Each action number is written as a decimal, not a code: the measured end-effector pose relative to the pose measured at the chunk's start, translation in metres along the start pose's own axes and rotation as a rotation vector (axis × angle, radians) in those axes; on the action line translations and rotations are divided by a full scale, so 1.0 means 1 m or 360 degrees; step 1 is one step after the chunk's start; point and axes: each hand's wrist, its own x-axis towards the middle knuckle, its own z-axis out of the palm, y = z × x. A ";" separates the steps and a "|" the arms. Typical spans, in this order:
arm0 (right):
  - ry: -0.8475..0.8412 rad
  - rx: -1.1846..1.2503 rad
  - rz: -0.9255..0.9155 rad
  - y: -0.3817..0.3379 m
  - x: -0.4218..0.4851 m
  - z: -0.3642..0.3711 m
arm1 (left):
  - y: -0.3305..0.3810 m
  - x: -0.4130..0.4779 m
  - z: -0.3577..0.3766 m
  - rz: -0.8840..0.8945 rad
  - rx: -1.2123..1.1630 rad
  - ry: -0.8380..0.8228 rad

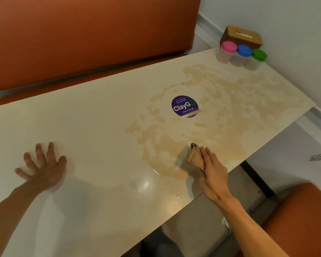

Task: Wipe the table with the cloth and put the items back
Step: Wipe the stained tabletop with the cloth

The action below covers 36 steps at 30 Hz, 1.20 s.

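A cream table point(85, 115) fills the frame, with orange seats around it. Lower left, the left hand point(44, 166) lies flat, fingers spread. Lower right, the right hand point(212, 172) grips a folded tan cloth point(195, 155) pointing up-left into the brown spill point(220, 108). Three jars point(243, 54) stand upper right.

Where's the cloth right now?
Under the right hand, the cloth is pressed on the table near its right edge, below the purple sticker.

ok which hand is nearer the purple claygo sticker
Right. The right hand, pressing the cloth on the table, sits just below the purple ClayGo sticker and slightly right of it. The left hand lies flat far off to the sticker's lower left.
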 end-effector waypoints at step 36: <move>-0.0741 0.1011 0.0041 -0.157 -0.050 0.066 | 0.057 -0.128 0.001 0.0697 -0.1166 -0.0182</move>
